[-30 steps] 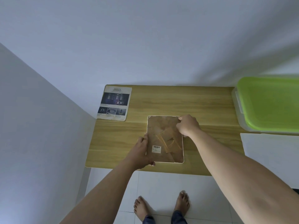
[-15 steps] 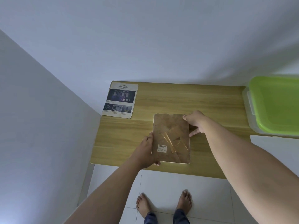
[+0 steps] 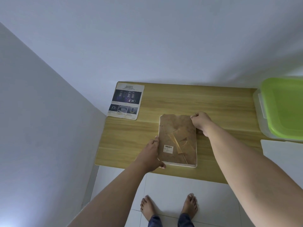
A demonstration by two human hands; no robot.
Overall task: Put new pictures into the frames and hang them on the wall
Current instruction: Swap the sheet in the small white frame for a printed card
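A person stands barefoot on a white tiled floor [image 3: 165,185], bare feet [image 3: 148,207] just short of a wooden table [image 3: 180,99] pushed into the corner of a room. Both arms reach forward to a picture frame [image 3: 177,140] that lies face down on the table's near half, brown backing board up and a thin white rim showing around it. The frame's long axis runs from near to far, its near short edge close to the table's front edge, and a barcode label [image 3: 168,148] sits on the near-left part of the backing. The left hand [image 3: 152,154] grasps the frame's left long edge towards the near corner, thumb wrapped at the near side. The right hand [image 3: 200,123] is curled over the far right corner, fingertips pinching the backing's edge there. At the table's far left corner a printed sheet headed "SAFETY" [image 3: 126,100] lies flat, apart from the frame. On the right stands a clear plastic box [image 3: 260,108] closed with a green lid [image 3: 285,108]; what it holds cannot be seen. Plain pale walls [image 3: 147,38] rise behind the table and to its left.
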